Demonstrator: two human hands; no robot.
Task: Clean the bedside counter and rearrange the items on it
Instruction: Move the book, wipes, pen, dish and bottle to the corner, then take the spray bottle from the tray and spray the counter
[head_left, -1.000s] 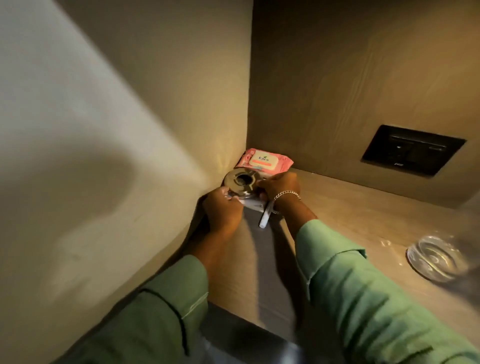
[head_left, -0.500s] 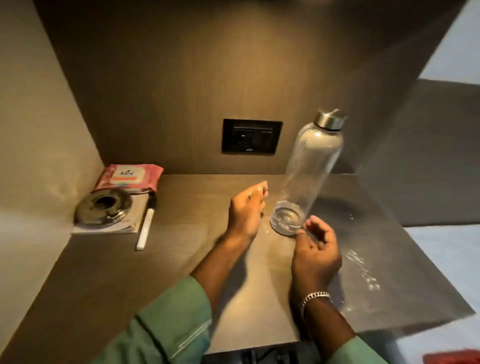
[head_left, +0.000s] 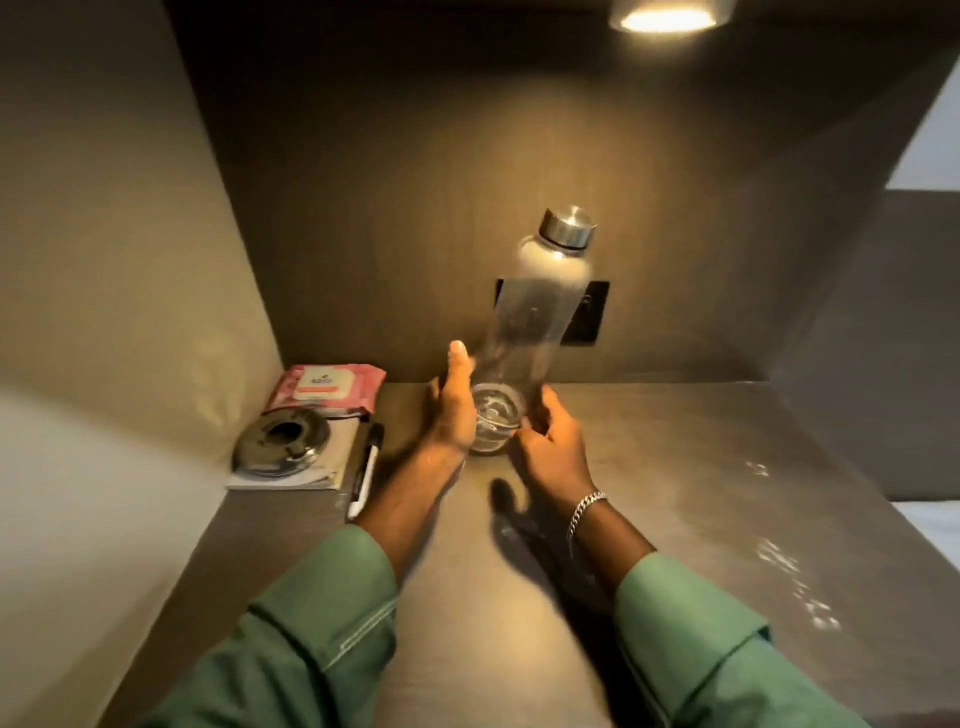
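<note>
Two hands steady one clear steel-capped bottle (head_left: 535, 312), leaning, base down at the middle of the bedside counter (head_left: 675, 467). My right hand (head_left: 553, 441) curls round the base; my left hand (head_left: 457, 410) presses its side, fingers apparently straight. Risk: droplets (head_left: 779, 561) lie at right, so a wet base could skid and topple. Count: one wipes pack (head_left: 327, 389), one metal dish (head_left: 283, 441), one booklet (head_left: 332, 462), one pen (head_left: 366, 467).

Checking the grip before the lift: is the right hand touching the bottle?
Touching. The head view shows the right hand with its fingers curled against the base of the bottle, and no gap shows between them.
</note>
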